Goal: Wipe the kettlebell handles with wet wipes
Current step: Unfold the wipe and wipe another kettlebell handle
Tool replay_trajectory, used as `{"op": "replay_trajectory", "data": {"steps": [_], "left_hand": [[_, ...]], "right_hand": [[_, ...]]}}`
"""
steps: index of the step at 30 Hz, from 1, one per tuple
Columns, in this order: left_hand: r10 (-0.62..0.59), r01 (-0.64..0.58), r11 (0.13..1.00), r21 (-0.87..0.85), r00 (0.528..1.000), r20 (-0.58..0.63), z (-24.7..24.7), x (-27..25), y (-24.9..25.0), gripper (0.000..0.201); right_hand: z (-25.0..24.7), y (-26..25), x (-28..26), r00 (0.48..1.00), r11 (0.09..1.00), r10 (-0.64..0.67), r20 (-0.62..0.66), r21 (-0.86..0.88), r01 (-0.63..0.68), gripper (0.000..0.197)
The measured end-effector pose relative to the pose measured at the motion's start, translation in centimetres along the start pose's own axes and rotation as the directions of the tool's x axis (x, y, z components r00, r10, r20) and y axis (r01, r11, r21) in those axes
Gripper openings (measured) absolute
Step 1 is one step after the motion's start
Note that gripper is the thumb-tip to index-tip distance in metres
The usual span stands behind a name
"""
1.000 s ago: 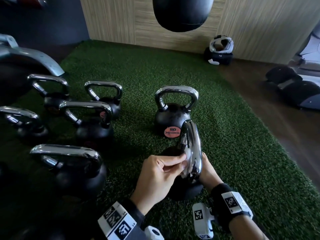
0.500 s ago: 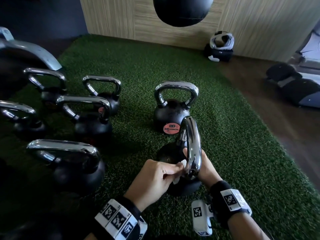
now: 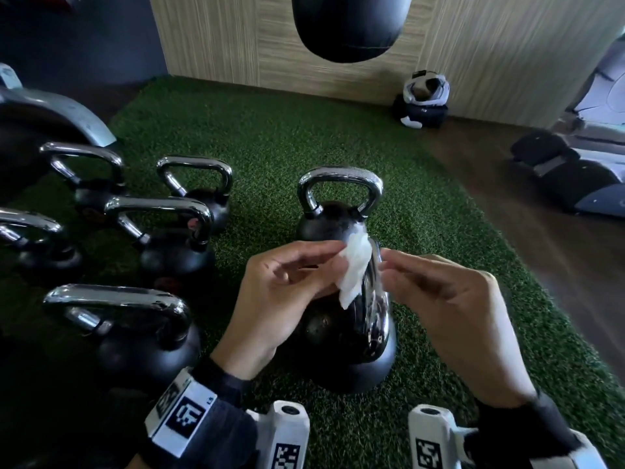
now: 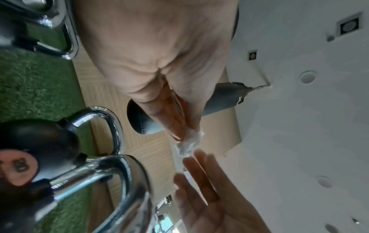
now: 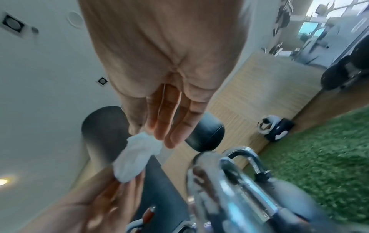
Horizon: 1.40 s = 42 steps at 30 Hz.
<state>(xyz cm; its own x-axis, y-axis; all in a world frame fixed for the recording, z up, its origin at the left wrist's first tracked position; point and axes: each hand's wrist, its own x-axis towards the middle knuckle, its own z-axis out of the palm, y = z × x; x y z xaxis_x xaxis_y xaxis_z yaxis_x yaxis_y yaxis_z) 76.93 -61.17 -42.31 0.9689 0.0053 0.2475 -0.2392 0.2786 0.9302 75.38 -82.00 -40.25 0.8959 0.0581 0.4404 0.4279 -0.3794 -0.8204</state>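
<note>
The nearest black kettlebell (image 3: 355,363) stands on green turf with its chrome handle (image 3: 373,319) edge-on to me. My left hand (image 3: 324,262) hovers above the handle and pinches a crumpled white wet wipe (image 3: 355,270) at its fingertips. The wipe (image 4: 189,144) hangs beside the top of the handle. My right hand (image 3: 392,269) is on the other side of the handle, fingers straight, their tips right at the wipe (image 5: 137,159). It holds nothing.
A second kettlebell (image 3: 333,228) stands just behind the near one. Several more (image 3: 145,343) crowd the turf on the left. A black punching bag (image 3: 348,25) hangs overhead. A headguard and bag (image 3: 424,103) lie by the wall; wooden floor (image 3: 541,248) runs on the right.
Both hands have risen from low on the handle to its top. The wipe has come off the chrome, and the right hand has left the back of the handle.
</note>
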Motion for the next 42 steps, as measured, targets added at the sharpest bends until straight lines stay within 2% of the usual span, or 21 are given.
{"op": "replay_trajectory", "data": {"steps": [2,5,10,13,14,15,16,18,19,20,21,23,25,29,31,36,39,42], "left_hand": [[-0.034,0.034,0.999,-0.034,0.999,0.005,0.7,0.2,0.2,0.025],[-0.088,0.091,0.995,-0.046,0.995,0.056,1.5,0.3,0.5,0.023],[-0.101,0.081,0.993,0.091,0.966,0.236,1.1,0.3,0.5,0.03],[-0.119,0.083,0.967,0.241,0.983,0.14,0.1,0.7,-1.9,0.027],[-0.144,0.097,0.937,0.337,0.983,0.115,-0.5,0.8,-3.3,0.042],[-0.198,0.111,0.885,0.452,0.969,0.149,-1.1,0.9,-4.7,0.062],[-0.289,0.108,0.817,0.566,0.927,0.241,-1.5,0.8,-6.0,0.082],[-0.475,0.009,0.657,0.754,0.781,0.405,-1.7,0.1,-8.8,0.125],[-0.499,-0.076,0.563,0.823,0.762,0.412,-1.4,-0.4,-10.0,0.138],[-0.451,-0.155,0.491,0.857,0.796,0.403,-0.7,-0.9,-11.1,0.144],[-0.364,-0.192,0.45,0.872,0.852,0.376,0.0,-1.3,-12.2,0.147],[-0.204,-0.158,0.404,0.901,0.945,0.257,1.3,-1.8,-13.9,0.143],[-0.112,-0.135,0.378,0.916,0.975,0.19,1.5,-1.6,-14.8,0.131],[-0.119,-0.181,0.399,0.899,0.962,0.247,1.2,-1.1,-14.8,0.128],[-0.128,-0.227,0.416,0.88,0.944,0.303,0.5,-0.4,-14.7,0.126],[-0.139,-0.371,0.505,0.779,0.856,0.498,-1.9,1.9,-12.9,0.098],[-0.161,-0.386,0.531,0.754,0.828,0.537,-2.1,2.1,-12.5,0.118],[-0.19,-0.38,0.57,0.728,0.801,0.567,-2.4,2.5,-12.3,0.129]], "right_hand": [[0.7,-1.0,0.0,0.999,0.998,-0.015,0.034,0.059,0.013,0.04],[1.3,-0.6,0.2,1.0,0.995,-0.003,-0.007,0.098,0.004,0.047],[0.8,0.9,0.3,0.995,0.988,0.054,-0.079,0.148,-0.042,0.034],[0.2,2.7,0.2,0.981,0.973,0.162,-0.103,0.18,-0.142,0.029],[-0.1,3.3,0.1,0.973,0.968,0.191,-0.133,0.188,-0.164,0.028],[-0.3,3.8,0.0,0.961,0.962,0.221,-0.165,0.198,-0.187,0.027],[-0.6,4.3,-0.1,0.948,0.956,0.249,-0.197,0.206,-0.208,0.025],[-1.0,5.2,-0.5,0.925,0.941,0.298,-0.236,0.237,-0.242,0.022],[-1.1,5.6,-0.6,0.917,0.933,0.319,-0.241,0.25,-0.259,0.022],[-1.1,6.0,-0.7,0.911,0.928,0.335,-0.24,0.253,-0.275,0.023],[-1.1,6.4,-0.8,0.907,0.924,0.348,-0.238,0.254,-0.287,0.023],[-0.8,7.1,-1.0,0.897,0.916,0.37,-0.242,0.253,-0.31,0.024],[-0.5,7.9,-1.1,0.887,0.911,0.391,-0.245,0.236,-0.337,0.025],[0.5,9.7,-1.0,0.859,0.898,0.435,-0.269,0.201,-0.392,0.024],[1.0,11.0,-0.7,0.838,0.892,0.45,-0.309,0.113,-0.437,0.022],[2.9,12.5,0.3,0.802,0.854,0.492,-0.339,0.01,-0.52,0.012],[4.1,13.3,1.6,0.792,0.849,0.512,-0.331,0.055,-0.526,0.017],[5.5,13.3,3.1,0.808,0.852,0.51,-0.295,0.043,-0.522,0.019]]}}
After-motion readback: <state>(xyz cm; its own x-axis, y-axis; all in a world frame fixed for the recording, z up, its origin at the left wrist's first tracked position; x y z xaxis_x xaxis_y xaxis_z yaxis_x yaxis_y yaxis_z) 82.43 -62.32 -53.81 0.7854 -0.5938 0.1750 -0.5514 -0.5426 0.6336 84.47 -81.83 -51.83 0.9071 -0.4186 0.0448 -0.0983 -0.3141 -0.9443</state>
